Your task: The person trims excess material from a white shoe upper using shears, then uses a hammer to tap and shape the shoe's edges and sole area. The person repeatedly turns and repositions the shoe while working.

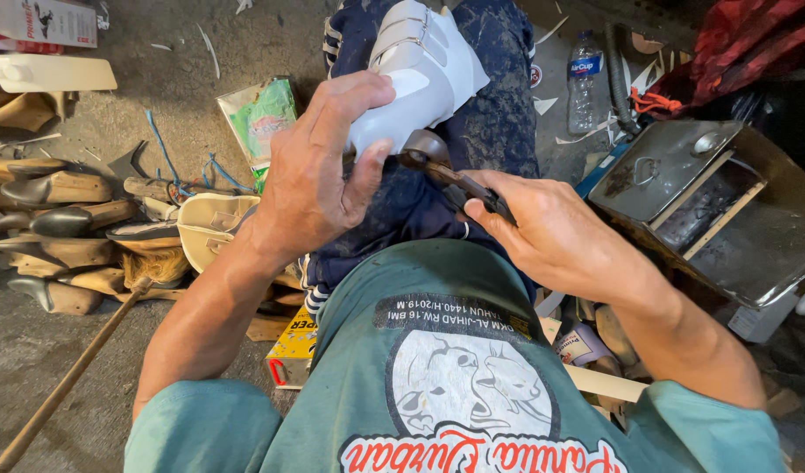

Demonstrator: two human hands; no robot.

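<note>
I hold one white shoe [420, 74] over my lap, its toe pointing away from me and its heel end toward my chest. My left hand [319, 171] wraps the heel end from the left, thumb pressed on the near edge, the other fingers [354, 92] curled over the top, so those fingers are clamped on the shoe. My left forearm comes in from the lower left, wrist bent inward. My right hand [560, 236] grips one pair of pincers [446, 171] by the dark handles, fingers closed tight around them; the rounded rusty head sits against the shoe's heel edge, just beside my left thumb. My right forearm runs in from the lower right, wrist straight, knuckles up. On the floor to my left I count about eight wooden lasts [56, 188] stacked in a pile, some with dark toes, and one cream shoe part [209, 228] leaning by my left wrist. One green packet [260, 118] lies beyond it, one wooden stick [65, 385] slants across the lower left, and one yellow box [293, 350] sits under my elbow. To my right stands one metal box [709, 206] with its lid open, and one plastic bottle [584, 79] stands past my knee.
</note>
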